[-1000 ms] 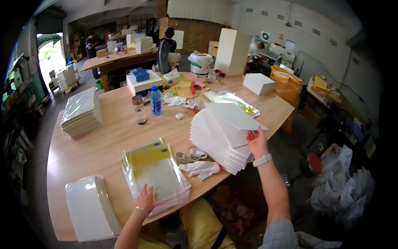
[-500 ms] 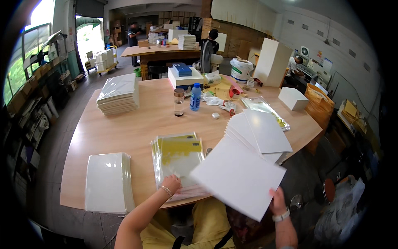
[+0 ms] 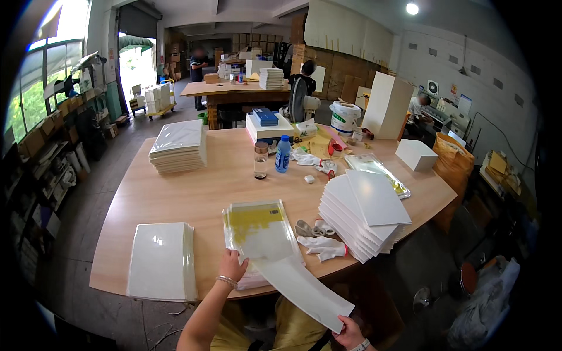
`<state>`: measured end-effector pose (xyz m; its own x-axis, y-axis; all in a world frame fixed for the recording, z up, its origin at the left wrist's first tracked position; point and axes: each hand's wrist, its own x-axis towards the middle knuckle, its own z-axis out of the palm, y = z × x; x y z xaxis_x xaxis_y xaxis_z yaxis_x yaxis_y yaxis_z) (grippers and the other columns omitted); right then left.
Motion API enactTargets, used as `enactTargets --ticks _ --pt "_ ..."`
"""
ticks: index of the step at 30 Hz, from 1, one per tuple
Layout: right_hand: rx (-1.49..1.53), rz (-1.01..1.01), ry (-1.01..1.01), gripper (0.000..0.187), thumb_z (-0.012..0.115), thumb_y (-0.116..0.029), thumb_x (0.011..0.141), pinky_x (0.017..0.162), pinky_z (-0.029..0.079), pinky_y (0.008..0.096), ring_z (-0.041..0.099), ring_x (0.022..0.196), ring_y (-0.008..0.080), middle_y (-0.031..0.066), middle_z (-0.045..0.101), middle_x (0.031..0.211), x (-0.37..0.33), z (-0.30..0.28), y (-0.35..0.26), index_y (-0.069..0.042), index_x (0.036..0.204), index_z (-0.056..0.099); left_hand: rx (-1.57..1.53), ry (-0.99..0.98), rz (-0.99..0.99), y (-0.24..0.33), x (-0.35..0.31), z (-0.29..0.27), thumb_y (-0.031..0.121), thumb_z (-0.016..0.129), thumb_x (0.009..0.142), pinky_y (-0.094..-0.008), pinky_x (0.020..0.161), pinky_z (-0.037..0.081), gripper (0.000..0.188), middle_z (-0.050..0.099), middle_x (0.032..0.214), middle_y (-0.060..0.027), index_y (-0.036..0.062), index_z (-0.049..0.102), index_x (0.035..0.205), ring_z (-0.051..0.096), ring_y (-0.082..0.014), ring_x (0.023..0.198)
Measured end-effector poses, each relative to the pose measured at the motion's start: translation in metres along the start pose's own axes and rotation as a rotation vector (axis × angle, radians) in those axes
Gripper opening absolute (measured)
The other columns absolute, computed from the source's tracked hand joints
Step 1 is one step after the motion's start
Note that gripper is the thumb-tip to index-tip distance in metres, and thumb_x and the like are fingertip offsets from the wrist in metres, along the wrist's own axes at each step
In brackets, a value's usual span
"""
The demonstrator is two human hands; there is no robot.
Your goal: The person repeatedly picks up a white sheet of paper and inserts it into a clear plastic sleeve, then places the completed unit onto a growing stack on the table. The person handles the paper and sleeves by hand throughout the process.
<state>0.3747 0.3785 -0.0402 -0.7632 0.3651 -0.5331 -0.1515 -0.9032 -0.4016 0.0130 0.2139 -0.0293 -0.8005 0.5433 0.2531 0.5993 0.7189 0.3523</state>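
Tabletop [image 3: 187, 199], right hand [image 3: 349, 333] holding white board [image 3: 307, 288] at clear bags [image 3: 253, 225], tumbler [image 3: 260, 161] with liquid [image 3: 260, 172]

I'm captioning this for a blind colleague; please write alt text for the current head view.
A person's right hand holds the near end of a white sheet, its far end at a pile of clear yellow-printed sleeves that the left hand touches. On the wood-toned table are a fanned stack of white sheets, gloves and a blue bottle.

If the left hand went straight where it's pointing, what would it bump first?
Probably the clear plastic sleeves with yellow print: the left hand seems to rest at their left edge, though depth is unclear.
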Motion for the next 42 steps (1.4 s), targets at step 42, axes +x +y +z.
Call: enactTargets --ticks 42 --pt "-0.498 0.148 -0.19 0.027 0.043 -0.018 0.087 0.072 0.048 0.0337 0.056 0.087 0.0243 0.014 0.055 0.1 0.127 0.072 0.044 0.0 0.107 0.045 -1.592 -0.179 -0.577 0.063 -0.15 0.118 0.015 0.055 0.081 -0.0276 0.074 0.045 0.027 0.058 0.096 -0.0058 -0.0003 0.052 0.103 0.055 -0.0126 0.084"
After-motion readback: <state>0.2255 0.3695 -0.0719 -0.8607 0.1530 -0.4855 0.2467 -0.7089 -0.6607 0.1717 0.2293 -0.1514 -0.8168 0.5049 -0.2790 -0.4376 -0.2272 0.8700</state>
